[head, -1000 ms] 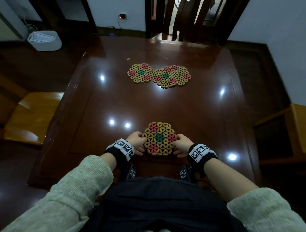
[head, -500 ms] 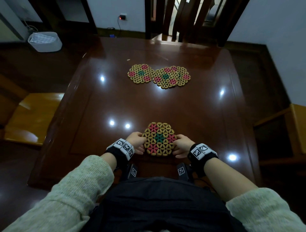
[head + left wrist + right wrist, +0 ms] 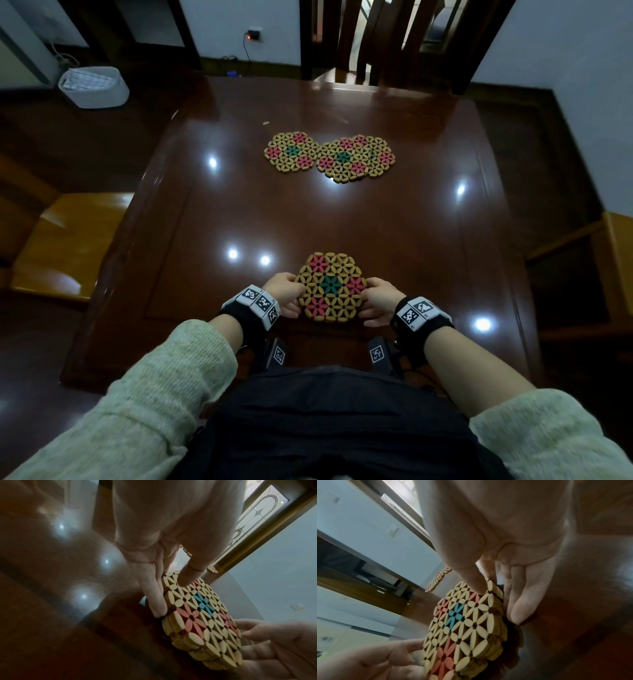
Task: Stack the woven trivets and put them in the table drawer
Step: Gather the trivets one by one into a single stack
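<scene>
A stack of hexagonal woven trivets (image 3: 330,287), tan with pink flowers and a green centre, sits on the dark wooden table (image 3: 411,240) near its front edge. My left hand (image 3: 286,294) grips the stack's left side and my right hand (image 3: 378,301) its right side. In the left wrist view the thumb presses the top of the stack (image 3: 205,615) while the fingers (image 3: 154,599) lie along its edge. The right wrist view shows the same hold on the stack (image 3: 467,626). Far across the table lie a single trivet (image 3: 291,152) and two overlapping ones (image 3: 358,159). No drawer shows.
A dark chair (image 3: 376,44) stands at the table's far side, and wooden seats (image 3: 68,240) flank the table left and right. A white basket (image 3: 92,85) sits on the floor at the back left. My dark lap (image 3: 325,428) is against the front edge.
</scene>
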`<control>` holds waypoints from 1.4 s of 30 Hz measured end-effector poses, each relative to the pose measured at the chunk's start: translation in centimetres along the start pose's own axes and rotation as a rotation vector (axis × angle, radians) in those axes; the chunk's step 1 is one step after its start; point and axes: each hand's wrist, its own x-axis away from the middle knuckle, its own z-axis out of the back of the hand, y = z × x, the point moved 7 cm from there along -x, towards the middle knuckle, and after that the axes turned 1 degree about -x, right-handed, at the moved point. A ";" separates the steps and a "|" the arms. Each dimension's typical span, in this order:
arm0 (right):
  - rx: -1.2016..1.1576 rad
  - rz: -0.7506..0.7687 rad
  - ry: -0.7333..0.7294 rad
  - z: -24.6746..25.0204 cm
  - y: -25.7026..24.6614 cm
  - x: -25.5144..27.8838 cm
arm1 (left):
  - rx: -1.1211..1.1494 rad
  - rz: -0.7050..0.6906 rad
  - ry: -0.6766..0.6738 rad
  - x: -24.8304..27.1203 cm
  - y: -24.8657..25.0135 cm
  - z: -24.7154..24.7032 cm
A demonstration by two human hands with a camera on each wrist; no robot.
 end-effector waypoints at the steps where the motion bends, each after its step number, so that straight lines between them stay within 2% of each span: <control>1: 0.001 -0.001 -0.003 -0.1 0.0 0.2 | -0.002 -0.001 -0.001 0.0 0.0 0.0; 19: 0.093 0.033 -0.038 -0.9 0.1 0.4 | -0.043 -0.060 -0.019 -0.2 -0.4 -0.1; 29: 0.242 0.025 -0.026 0.1 -0.6 0.1 | -0.072 -0.067 -0.033 -0.6 -0.5 0.1; 35: 0.226 0.018 0.060 2.8 -2.1 -0.2 | -0.078 -0.025 0.101 -1.6 -0.2 3.1; 38: 0.243 0.077 0.143 4.3 -3.5 -1.8 | -0.044 -0.058 0.216 -2.7 0.9 5.4; 42: 0.278 0.187 0.231 5.5 -6.4 -3.6 | 0.012 -0.109 0.228 -4.8 3.7 6.2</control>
